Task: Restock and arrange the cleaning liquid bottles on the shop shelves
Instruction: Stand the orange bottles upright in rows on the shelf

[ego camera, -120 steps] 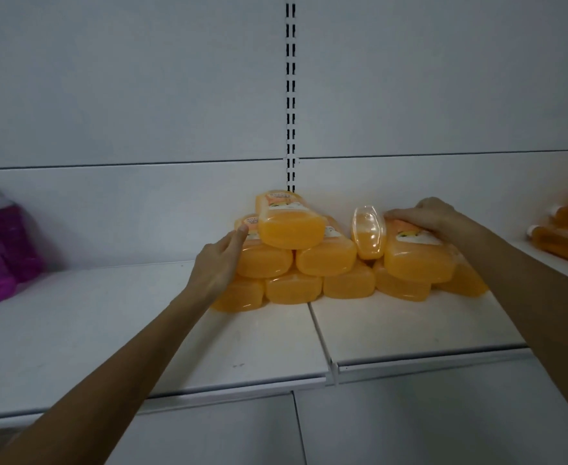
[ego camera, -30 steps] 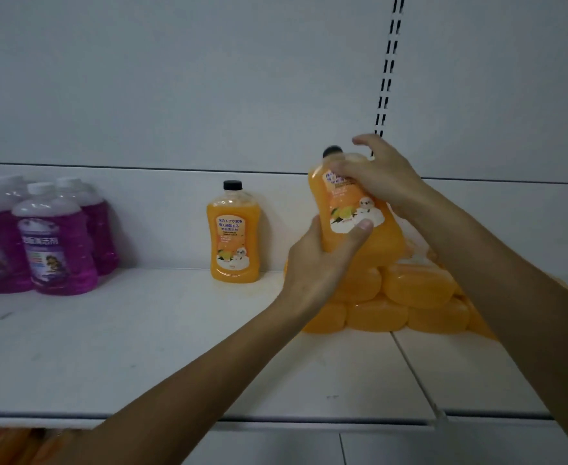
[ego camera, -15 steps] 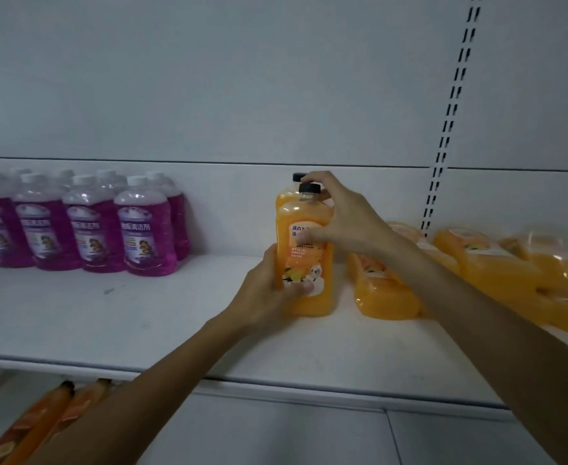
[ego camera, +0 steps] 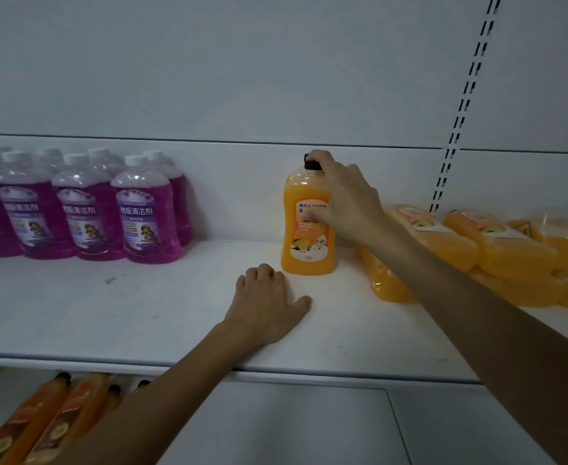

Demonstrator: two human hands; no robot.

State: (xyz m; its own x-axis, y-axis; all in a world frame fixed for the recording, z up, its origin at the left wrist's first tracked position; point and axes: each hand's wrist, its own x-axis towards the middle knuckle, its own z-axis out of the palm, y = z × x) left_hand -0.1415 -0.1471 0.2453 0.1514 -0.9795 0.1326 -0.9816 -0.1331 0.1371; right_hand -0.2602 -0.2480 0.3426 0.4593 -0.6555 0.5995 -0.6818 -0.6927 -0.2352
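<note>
Since the frame half a second back, the left hand (ego camera: 265,307) has come off the bottle (ego camera: 306,250) and now rests on the shelf (ego camera: 124,313) just in front of it. It holds nothing, its fingers loosely bent. The right hand (ego camera: 346,199) keeps its hold on the bottle, fingers over the black cap (ego camera: 311,164) and thumb across the label.

The bottle stands upright near the back panel, label forward, between the purple bottles (ego camera: 145,216) and the orange pile (ego camera: 463,243), apart from both. The top hold looks meant to steady it or turn it square. The left hand on the shelf appears to be idle or bracing. Whether a second bottle stands directly behind cannot be told.

Contents: the bottle is full of orange liquid to the shoulder. The purple bottles, white-capped, stand upright in close rows, filled to just under the neck. The pile holds the same orange stock lying on its side, stacked two layers deep, evidently awaiting standing; its far end is blurred. More orange bottles (ego camera: 44,421) lie on the level below.

Judgement: restocking is at an early stage, with most orange stock not yet arranged.
</note>
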